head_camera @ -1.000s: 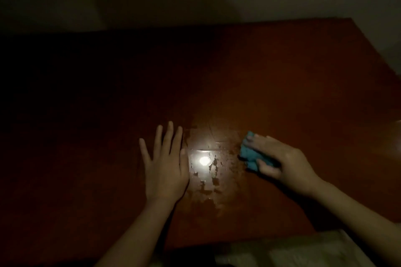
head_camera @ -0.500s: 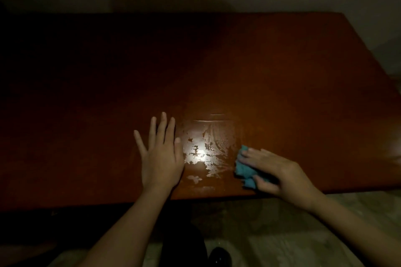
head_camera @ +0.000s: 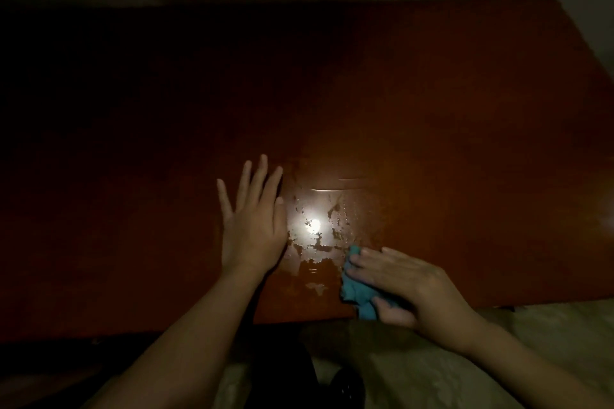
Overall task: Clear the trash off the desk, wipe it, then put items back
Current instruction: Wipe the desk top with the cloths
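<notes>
The desk (head_camera: 432,109) filled most of the frame, its dark reddish-brown top running down to a near edge at lower centre, with pale floor (head_camera: 531,342) below it at the lower right. Wiping looked to be the step in hand.

The right hand (head_camera: 408,285), at lower centre-right, held a bunched teal cloth (head_camera: 354,292) down on the top close to that near edge. Its fingers lay over the cloth and its thumb was tucked against the near side, so the cloth was pinched as well as pressed. The left hand (head_camera: 252,229) lay flat on the wood at centre, fingers straight and spread, holding nothing. Between the two hands a wet patch (head_camera: 319,262) shone in broken streaks around a bright glare (head_camera: 314,225).

To wipe well, the cloth probably needed overlapping passes through those streaks under even pressure. Working away from the near edge would keep moisture from being pushed off onto the floor. The left hand would have to lift for the wood beneath it. The upper and left parts of the top were too dark to judge.

No container showed anywhere in the frame.
</notes>
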Demonstrator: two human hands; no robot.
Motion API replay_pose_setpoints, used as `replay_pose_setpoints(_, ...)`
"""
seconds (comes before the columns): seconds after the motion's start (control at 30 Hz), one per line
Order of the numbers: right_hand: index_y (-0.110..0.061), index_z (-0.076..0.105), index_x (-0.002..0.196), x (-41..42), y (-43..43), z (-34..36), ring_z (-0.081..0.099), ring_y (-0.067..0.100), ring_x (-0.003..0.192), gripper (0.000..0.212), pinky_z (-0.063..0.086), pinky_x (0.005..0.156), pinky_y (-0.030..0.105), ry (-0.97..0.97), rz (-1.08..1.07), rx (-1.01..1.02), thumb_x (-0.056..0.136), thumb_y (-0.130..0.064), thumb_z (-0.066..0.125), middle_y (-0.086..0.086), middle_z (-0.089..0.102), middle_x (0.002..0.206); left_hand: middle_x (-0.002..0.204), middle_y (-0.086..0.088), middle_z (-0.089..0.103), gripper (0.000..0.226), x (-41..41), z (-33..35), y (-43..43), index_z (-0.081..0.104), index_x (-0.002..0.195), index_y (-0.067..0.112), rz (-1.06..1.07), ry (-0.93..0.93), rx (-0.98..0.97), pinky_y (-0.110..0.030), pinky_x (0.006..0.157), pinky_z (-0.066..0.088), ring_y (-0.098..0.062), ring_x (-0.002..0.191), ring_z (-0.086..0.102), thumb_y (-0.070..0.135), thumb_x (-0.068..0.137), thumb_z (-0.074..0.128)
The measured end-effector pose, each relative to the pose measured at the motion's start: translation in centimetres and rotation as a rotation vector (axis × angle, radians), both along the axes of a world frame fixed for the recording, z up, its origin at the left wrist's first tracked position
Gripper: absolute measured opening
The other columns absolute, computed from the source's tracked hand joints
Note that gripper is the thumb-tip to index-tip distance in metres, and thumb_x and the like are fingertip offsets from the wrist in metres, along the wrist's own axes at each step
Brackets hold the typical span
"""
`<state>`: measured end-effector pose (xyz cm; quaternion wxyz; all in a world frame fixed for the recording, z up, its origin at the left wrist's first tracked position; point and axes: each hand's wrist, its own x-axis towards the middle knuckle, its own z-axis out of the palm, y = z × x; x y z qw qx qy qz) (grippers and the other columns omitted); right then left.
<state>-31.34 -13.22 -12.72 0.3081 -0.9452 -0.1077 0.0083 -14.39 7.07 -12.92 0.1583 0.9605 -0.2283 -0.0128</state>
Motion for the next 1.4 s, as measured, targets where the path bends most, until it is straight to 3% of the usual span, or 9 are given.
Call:
replay_pose_setpoints(0.27, -0.032, 0.049, 0.135, 9.0, 0.0, 0.6, 0.034, -0.007, 0.132, 0.049, 0.015, 0.115, 0.014, -0.043, -0.259, -0.057, 0.089, -0.047, 0.048, -0.015, 0.044, 0.141, 0.159, 0.002, 0.015, 0.058, 7.6, -0.2, 0.9, 0.03, 0.148, 0.022, 0.075, -0.077, -0.015, -0.045, 0.117, -0.015, -0.011, 0.147, 0.0, 0.042, 0.096, 0.016)
replay_pose_setpoints(0.43, -0.029, 0.044, 0.137, 14.4, -1.7, 0.9, 0.038, 0.007, 0.132, 0.051, 0.024, 0.113, 0.033, -0.058, -0.395, -0.087, 0.089, -0.046, 0.045, -0.01, 0.04, 0.143, 0.16, 0.001, 0.013, 0.061, 13.8, -0.2, 1.4, 0.027, 0.149, 0.022, 0.079, -0.071, 0.03, -0.05, 0.117, -0.012, -0.013, 0.147, -0.001, 0.044, 0.095, 0.011)
replay_pose_setpoints(0.53, -0.022, 0.048, 0.137, 21.0, -2.7, 1.1, 0.039, 0.01, 0.131, 0.054, 0.021, 0.112, 0.031, -0.071, -0.505, -0.097, 0.086, -0.04, 0.051, -0.006, 0.04, 0.143, 0.16, 0.001, 0.011, 0.063, 16.3, -0.3, 1.1, 0.024, 0.15, 0.023, 0.043, -0.053, 0.04, -0.05, 0.117, -0.013, -0.013, 0.147, -0.003, 0.046, 0.094, 0.008)
replay_pose_setpoints(0.73, -0.019, 0.048, 0.137, 32.3, -1.7, 0.6, 0.039, 0.012, 0.13, 0.05, 0.025, 0.104, 0.026, -0.084, -0.454, -0.152, 0.091, -0.036, 0.057, 0.002, 0.045, 0.144, 0.16, 0.005, 0.006, 0.063, 20.3, -0.4, 0.9, 0.02, 0.151, 0.026, 0.006, -0.026, 0.021, -0.046, 0.115, -0.018, -0.009, 0.146, -0.009, 0.047, 0.093, 0.008)
replay_pose_setpoints(0.87, -0.025, 0.053, 0.132, 29.7, 2.1, 0.2, 0.051, 0.011, 0.122, 0.049, 0.045, 0.096, 0.032, -0.09, -0.241, -0.092, 0.087, -0.043, 0.047, -0.003, 0.053, 0.137, 0.16, 0.007, 0.002, 0.064, 20.8, -0.6, 1.3, 0.017, 0.151, 0.028, -0.059, 0.011, 0.042, -0.046, 0.115, -0.019, -0.008, 0.146, -0.012, 0.048, 0.092, 0.004)
replay_pose_setpoints(1.03, -0.022, 0.056, 0.132, 21.6, 2.7, 0.9, 0.043, 0.004, 0.132, 0.045, 0.033, 0.111, 0.025, -0.037, 0.043, 0.01, 0.087, -0.027, 0.062, -0.009, 0.049, 0.142, 0.16, 0.005, 0.005, 0.064, 21.8, -0.1, 0.9, 0.021, 0.151, 0.026, -0.076, -0.008, 0.013, -0.047, 0.115, -0.017, -0.01, 0.146, -0.009, 0.049, 0.094, 0.003)
replay_pose_setpoints(1.17, -0.03, 0.045, 0.138, 24.1, 0.0, 1.3, 0.045, 0.006, 0.129, 0.052, 0.037, 0.11, 0.037, -0.029, -0.152, -0.025, 0.088, -0.043, 0.053, -0.011, 0.045, 0.142, 0.16, 0.002, 0.009, 0.063, 22.5, 0.1, 0.5, 0.023, 0.15, 0.023, -0.093, -0.063, -0.037, -0.048, 0.115, -0.016, -0.013, 0.147, -0.004, 0.048, 0.095, 0.007)
replay_pose_setpoints(1.27, -0.025, 0.05, 0.135, 28.1, 1.4, 1.0, 0.046, 0.009, 0.128, 0.058, 0.034, 0.111, 0.034, -0.084, -0.391, -0.037, 0.086, -0.055, 0.042, -0.005, 0.048, 0.14, 0.159, -0.001, 0.019, 0.061, 21.9, 0.1, 0.9, 0.03, 0.148, 0.019, -0.137, -0.11, -0.055, -0.049, 0.115, -0.014, -0.016, 0.148, 0.005, 0.044, 0.096, 0.013)
replay_pose_setpoints(1.4, -0.025, 0.051, 0.135, 24.6, 5.1, 0.1, 0.044, 0.003, 0.129, 0.05, 0.035, 0.109, 0.029, -0.046, -0.223, -0.075, 0.089, -0.044, 0.048, -0.009, 0.05, 0.139, 0.157, -0.002, 0.025, 0.058, 18.6, -0.2, 2.6, 0.034, 0.146, 0.018, -0.132, -0.13, -0.058, -0.047, 0.115, -0.014, -0.016, 0.147, 0.009, 0.042, 0.097, 0.015)
